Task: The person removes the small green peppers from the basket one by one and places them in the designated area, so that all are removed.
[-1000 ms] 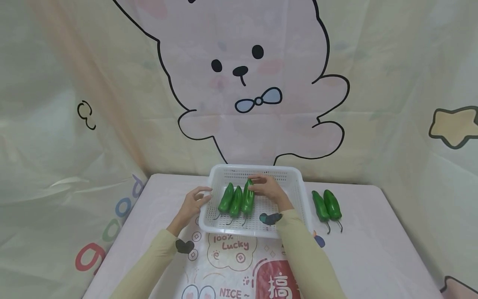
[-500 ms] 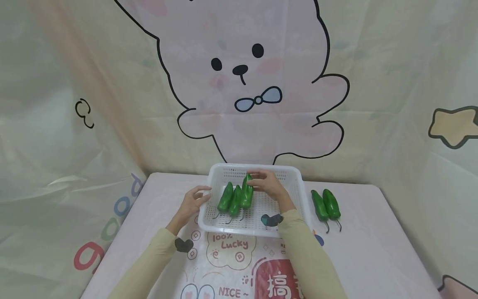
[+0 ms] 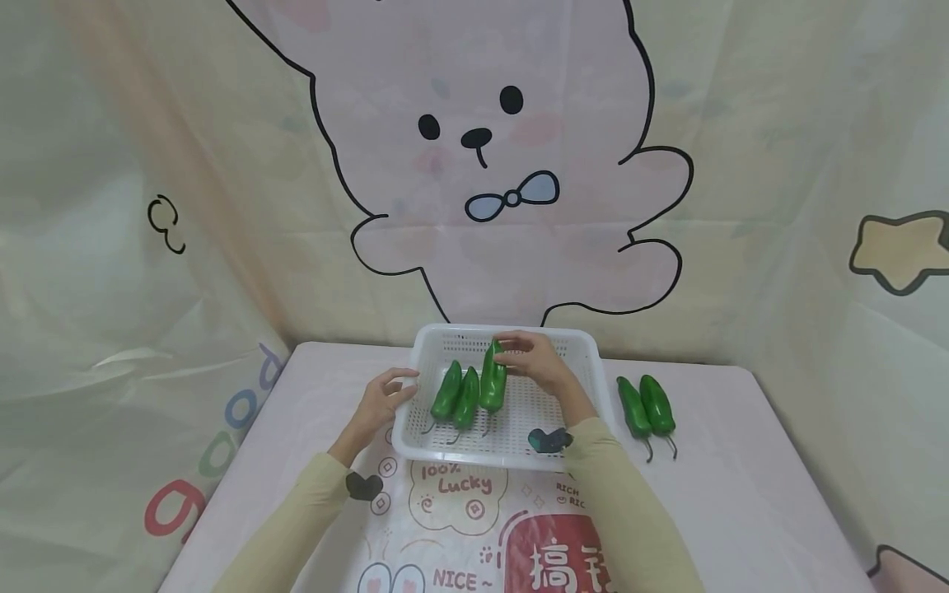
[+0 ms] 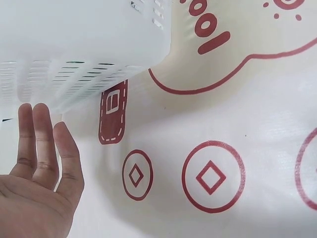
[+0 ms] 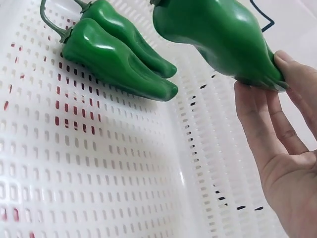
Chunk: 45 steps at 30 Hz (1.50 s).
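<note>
My right hand (image 3: 539, 362) pinches the tip end of a green pepper (image 3: 493, 383) above the white perforated basket (image 3: 504, 461). In the right wrist view that pepper (image 5: 218, 34) hangs between the thumb and fingertips of my right hand (image 5: 287, 148), above the basket floor (image 5: 133, 173). Two other green peppers (image 3: 447, 394) (image 3: 466, 402) lie side by side in the basket's left half. My left hand (image 3: 380, 402) is at the basket's left side, fingers extended; in the left wrist view the fingertips of that hand (image 4: 44, 168) meet the basket wall (image 4: 99, 44).
Two more green peppers (image 3: 634, 408) (image 3: 658, 405) lie on the table right of the basket. The white table cover (image 3: 712, 494) carries printed drawings and lettering. Behind the table hangs a cloth (image 3: 593, 263) with a cartoon animal.
The pepper in my right hand has risen from beside the other two and now hangs a little farther back. My right forearm has shifted slightly right. My left hand stays at the basket's side.
</note>
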{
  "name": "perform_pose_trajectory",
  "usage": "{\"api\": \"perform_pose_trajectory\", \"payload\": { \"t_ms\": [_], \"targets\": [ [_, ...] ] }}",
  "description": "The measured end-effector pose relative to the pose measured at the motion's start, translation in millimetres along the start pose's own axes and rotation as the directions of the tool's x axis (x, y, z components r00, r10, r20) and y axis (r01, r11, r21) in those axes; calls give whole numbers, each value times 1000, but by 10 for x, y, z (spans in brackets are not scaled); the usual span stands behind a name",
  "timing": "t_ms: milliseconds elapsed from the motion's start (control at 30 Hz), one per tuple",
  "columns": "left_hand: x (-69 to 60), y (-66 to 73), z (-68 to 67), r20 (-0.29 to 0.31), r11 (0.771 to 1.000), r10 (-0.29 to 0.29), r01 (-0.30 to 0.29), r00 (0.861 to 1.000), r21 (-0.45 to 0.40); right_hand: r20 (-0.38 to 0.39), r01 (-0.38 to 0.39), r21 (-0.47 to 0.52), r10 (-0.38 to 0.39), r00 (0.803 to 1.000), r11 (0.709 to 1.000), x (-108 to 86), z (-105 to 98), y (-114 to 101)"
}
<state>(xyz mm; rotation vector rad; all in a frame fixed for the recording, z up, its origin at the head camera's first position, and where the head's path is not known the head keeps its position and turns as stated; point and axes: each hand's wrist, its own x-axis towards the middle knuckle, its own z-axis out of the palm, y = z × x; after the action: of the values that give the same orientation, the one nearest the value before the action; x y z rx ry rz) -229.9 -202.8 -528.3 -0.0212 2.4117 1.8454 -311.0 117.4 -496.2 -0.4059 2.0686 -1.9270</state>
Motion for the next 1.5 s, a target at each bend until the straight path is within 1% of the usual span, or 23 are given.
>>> {"api": "perform_pose_trajectory", "payload": {
  "t_ms": [133,167,267,367,400,567,700,800,1033,1200,1333,1500],
  "targets": [
    [-5,13,0,5,1000,9,-9,1000,1,-24,23,14,-22,999,1000,-34,-79,-60],
    [-28,64,-4,15,1000,10,-10,1000,-2,-31,27,12,-27,999,1000,-42,-97,-73],
    [-29,69,-7,15,1000,11,-11,1000,-5,-38,43,10,-43,998,999,-69,-140,-124],
    [-23,63,-12,21,1000,9,-9,1000,-4,-40,53,4,-53,998,999,-86,-176,-163],
    [0,13,-8,14,1000,11,-11,1000,-1,-39,55,8,-55,998,998,-91,-188,-178],
    [-10,15,0,14,1000,16,-16,1000,4,-36,69,1,-68,997,998,-136,-265,-267],
    [-6,4,1,8,1000,7,-7,1000,5,-49,69,-8,-69,996,998,-187,-322,-334],
    [4,-3,-5,6,1000,-4,4,1000,1,-51,68,0,-67,996,998,-207,-365,-350],
    [16,-14,-12,14,1000,1,-1,1000,-4,-49,70,-13,-71,996,997,-268,-464,-364],
    [3,-7,-4,14,1000,0,0,1000,-1,-45,73,-43,-75,996,996,-333,-596,-394],
    [-9,4,-1,18,1000,2,-2,1000,-2,-55,73,-48,-76,996,996,-404,-713,-432],
    [-11,5,-5,14,1000,4,-4,1000,-22,-78,97,-71,-103,992,993,-501,-845,-467]
  ]
}}
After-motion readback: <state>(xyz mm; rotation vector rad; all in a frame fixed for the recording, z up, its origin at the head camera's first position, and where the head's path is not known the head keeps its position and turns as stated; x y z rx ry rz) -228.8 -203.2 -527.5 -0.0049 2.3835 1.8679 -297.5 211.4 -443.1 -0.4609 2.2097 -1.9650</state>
